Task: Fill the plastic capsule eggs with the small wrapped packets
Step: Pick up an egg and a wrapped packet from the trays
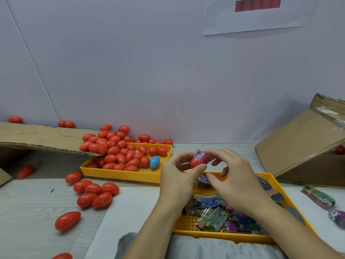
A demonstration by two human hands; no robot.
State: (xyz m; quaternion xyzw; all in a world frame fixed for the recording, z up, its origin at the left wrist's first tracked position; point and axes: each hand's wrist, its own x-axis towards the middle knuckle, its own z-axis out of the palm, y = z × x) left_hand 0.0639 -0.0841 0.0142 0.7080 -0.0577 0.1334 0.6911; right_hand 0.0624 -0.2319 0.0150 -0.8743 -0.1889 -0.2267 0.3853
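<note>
Left hand: the left hand (pixel 178 171) pinches a red egg half (pixel 195 162) between thumb and fingers, above the near tray
Right hand: the right hand (pixel 236 176) has its fingertips on a pink packet (pixel 201 156) sticking out of that half
Packets: loose pile (pixel 222 215) in the near yellow tray (pixel 188 228)
Eggs: red eggs (pixel 119 156) heaped in the far yellow tray (pixel 147 174), with one blue egg (pixel 154 162); others lie on the table (pixel 37 202)

We identify a manual packing station. Evidence: bulk red capsule eggs (pixel 112 150) heaped in a yellow perforated tray (pixel 149 174), a second yellow tray (pixel 188 225) of wrapped packets (pixel 212 219), opened cardboard cartons (pixel 298 146) as feed stock, and a plain partition wall (pixel 149 71) bearing a printed sheet (pixel 242 21).
</note>
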